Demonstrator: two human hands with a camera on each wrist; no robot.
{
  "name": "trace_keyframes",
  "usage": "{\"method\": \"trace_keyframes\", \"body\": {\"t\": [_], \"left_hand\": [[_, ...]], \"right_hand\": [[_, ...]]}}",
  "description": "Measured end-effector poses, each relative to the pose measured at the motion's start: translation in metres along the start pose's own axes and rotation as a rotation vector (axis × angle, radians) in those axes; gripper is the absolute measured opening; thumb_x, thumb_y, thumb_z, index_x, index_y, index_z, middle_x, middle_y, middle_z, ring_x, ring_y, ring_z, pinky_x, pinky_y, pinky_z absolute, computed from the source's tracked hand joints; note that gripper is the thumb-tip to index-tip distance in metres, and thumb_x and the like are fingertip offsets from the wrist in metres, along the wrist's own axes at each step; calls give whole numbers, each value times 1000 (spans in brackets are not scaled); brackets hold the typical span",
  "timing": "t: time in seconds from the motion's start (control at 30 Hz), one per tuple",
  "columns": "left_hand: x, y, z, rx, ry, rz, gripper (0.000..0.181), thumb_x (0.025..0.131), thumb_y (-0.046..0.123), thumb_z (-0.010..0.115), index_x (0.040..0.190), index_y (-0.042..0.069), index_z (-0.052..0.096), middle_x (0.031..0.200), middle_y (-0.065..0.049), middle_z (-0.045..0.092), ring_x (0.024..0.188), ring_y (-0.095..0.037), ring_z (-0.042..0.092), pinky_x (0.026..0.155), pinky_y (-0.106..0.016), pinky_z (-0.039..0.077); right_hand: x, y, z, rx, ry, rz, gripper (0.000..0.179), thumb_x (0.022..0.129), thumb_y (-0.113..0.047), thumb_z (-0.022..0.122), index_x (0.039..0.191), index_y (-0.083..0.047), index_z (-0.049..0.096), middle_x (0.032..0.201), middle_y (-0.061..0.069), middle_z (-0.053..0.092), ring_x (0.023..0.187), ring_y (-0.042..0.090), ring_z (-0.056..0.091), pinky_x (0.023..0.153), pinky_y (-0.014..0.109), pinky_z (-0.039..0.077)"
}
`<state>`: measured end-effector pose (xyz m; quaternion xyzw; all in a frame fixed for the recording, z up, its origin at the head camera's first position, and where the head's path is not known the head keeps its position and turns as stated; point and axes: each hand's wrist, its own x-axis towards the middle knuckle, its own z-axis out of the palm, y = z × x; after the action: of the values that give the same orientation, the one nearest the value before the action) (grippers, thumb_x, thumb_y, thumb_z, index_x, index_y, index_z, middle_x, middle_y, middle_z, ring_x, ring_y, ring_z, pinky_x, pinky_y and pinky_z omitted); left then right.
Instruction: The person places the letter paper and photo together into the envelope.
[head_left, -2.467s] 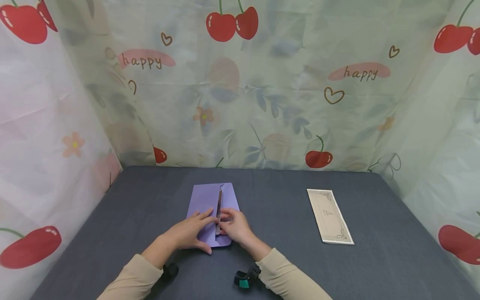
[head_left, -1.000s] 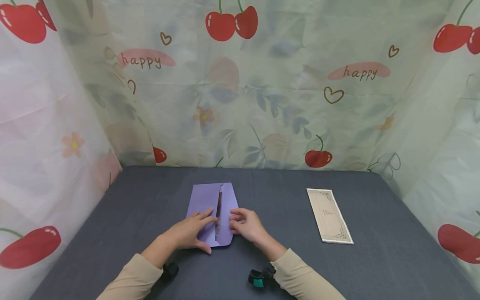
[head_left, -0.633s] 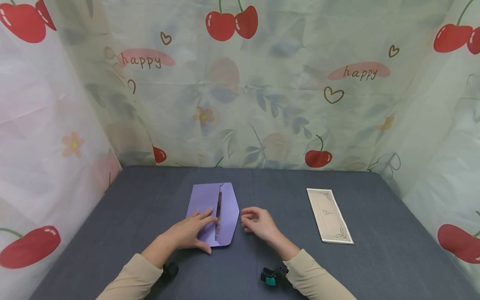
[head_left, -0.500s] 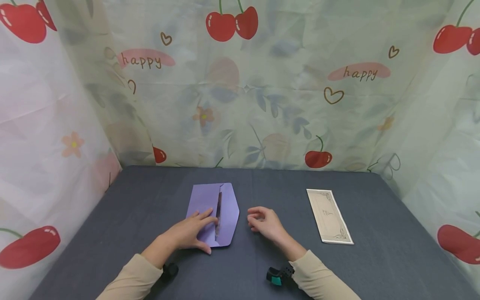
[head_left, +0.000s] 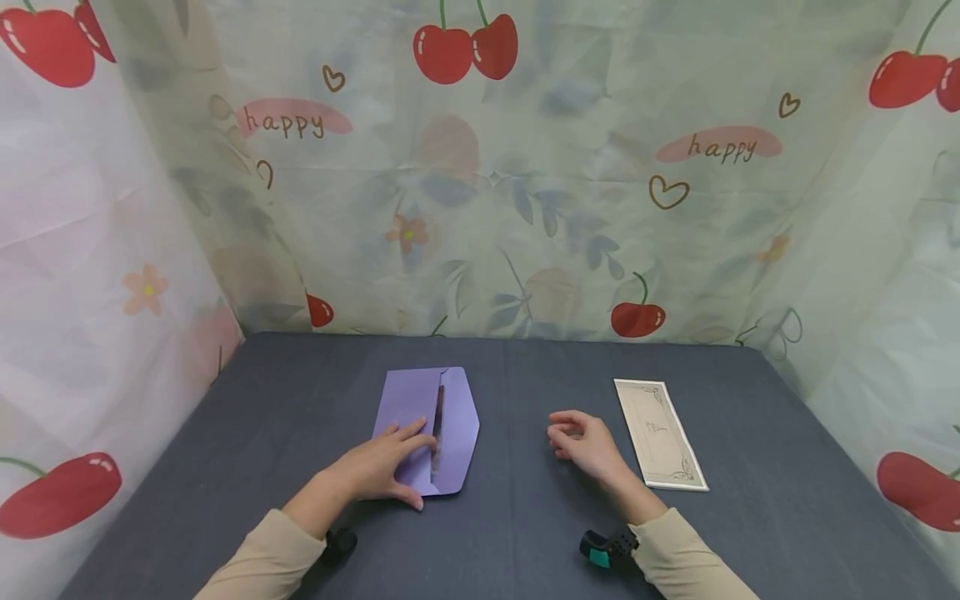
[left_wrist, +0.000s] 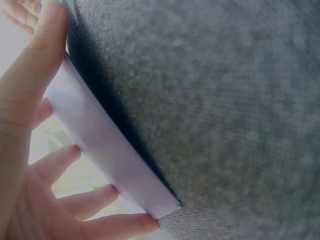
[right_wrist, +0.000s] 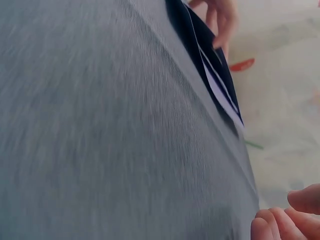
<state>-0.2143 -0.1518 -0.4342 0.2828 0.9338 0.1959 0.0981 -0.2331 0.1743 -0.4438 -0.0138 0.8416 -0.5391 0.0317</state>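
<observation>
A purple envelope lies on the dark table, its flap spread to the right. Something dark and narrow shows in the slit beside the flap; its kind is unclear. My left hand rests on the envelope with fingers spread, and the left wrist view shows the fingertips at the envelope's edge. My right hand hovers between the envelope and a long cream printed paper, fingers loosely bent and holding nothing. In the right wrist view its fingertips are low in the corner.
A dark cloth covers the table. Behind it and at both sides hangs a curtain printed with cherries. A black strap device with a teal patch sits at my right wrist, and another dark one at the left.
My right hand has left the envelope's slit and flap and moved right, toward the cream paper. The left hand and the envelope stay in place.
</observation>
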Motion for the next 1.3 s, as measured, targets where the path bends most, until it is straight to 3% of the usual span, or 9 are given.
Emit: {"method": "trace_keyframes", "body": {"t": [0.3,0.53,0.83,0.93,1.03,1.17,1.3], "left_hand": [[0,1,-1,-1,0,2,71,66,47,78,125,20,51,150,-21,31,126,-61,31,95,-67,35],[-1,3,-2,-4,-10,-22,71,66,47,78,126,21,50,151,-19,29,128,-60,29,96,-67,35],[-1,2,-2,-15,-12,-21,71,66,47,78,126,20,50,152,-19,29,128,-60,29,96,-68,34],[-1,3,-2,-10,-10,-18,71,67,47,78,126,20,50,152,-19,29,128,-60,29,95,-68,35],[-1,3,-2,-7,-7,-14,71,67,47,78,126,20,50,152,-19,29,128,-60,30,95,-67,35],[-1,2,-1,-6,-9,-19,72,66,47,78,127,20,50,152,-18,29,128,-60,29,95,-67,35],[-1,2,-1,-9,-12,-29,72,66,47,78,127,21,50,152,-17,29,129,-59,28,95,-67,35]], "right_hand": [[-3,15,-36,-71,72,14,33,89,-6,57,120,8,54,103,24,64,82,20,68,67,27,56],[-4,27,-62,-120,154,20,35,89,-6,58,120,9,54,105,28,63,77,12,66,66,24,56],[-5,40,-99,-147,265,107,41,89,-10,57,124,10,50,112,33,59,72,3,62,60,16,52],[-6,44,-109,-213,310,118,41,88,-10,57,124,10,50,112,33,59,72,11,65,57,16,51],[-8,48,-116,-306,352,136,41,89,-13,57,123,9,51,110,30,61,83,23,65,61,20,47],[-10,52,-124,-371,375,176,43,88,-16,56,123,9,50,112,31,59,98,39,57,74,37,47],[-10,57,-129,-401,369,213,46,88,-16,56,125,10,47,116,34,55,106,45,53,85,50,44]]}}
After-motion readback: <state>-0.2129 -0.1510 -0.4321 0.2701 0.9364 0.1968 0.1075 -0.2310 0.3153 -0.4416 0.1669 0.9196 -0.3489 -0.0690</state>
